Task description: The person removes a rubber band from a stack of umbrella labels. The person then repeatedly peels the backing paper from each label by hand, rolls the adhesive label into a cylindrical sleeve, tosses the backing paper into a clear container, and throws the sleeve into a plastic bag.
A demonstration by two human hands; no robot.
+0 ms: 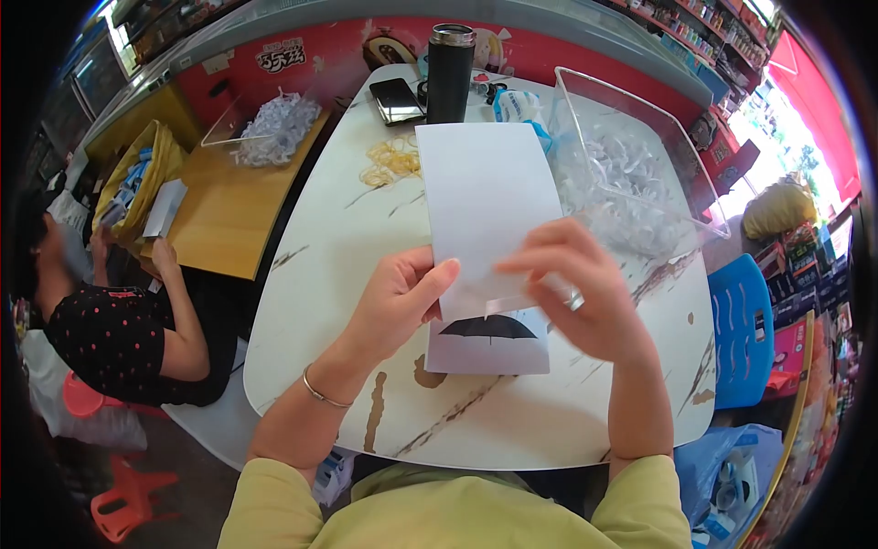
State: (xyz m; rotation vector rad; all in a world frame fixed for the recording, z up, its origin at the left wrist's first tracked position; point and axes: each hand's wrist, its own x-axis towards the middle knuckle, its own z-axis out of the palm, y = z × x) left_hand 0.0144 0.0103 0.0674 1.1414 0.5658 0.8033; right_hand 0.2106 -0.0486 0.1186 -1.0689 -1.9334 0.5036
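Note:
My left hand (402, 291) is closed on the left edge of a white sheet (489, 197) of paper or thin card, thumb on top. The sheet stands tilted over the table. Below it lies a white printed piece with a black umbrella picture (489, 328), partly covered by the sheet; I cannot tell whether the two are joined. My right hand (585, 297) hovers at the sheet's lower right, its fingers apart and smeared by motion. A small translucent strip (508, 305) shows near its fingertips, at the sheet's lower edge; whether the hand touches it is unclear.
Beyond the sheet stand a black flask (450, 78), a phone (396, 101) and yellow rubber bands (391, 163). A clear bin (640, 110) of translucent strips (622, 174) is at right, beside a blue chair (739, 329). Leftward, a person (128, 339) works at a wooden table (229, 224).

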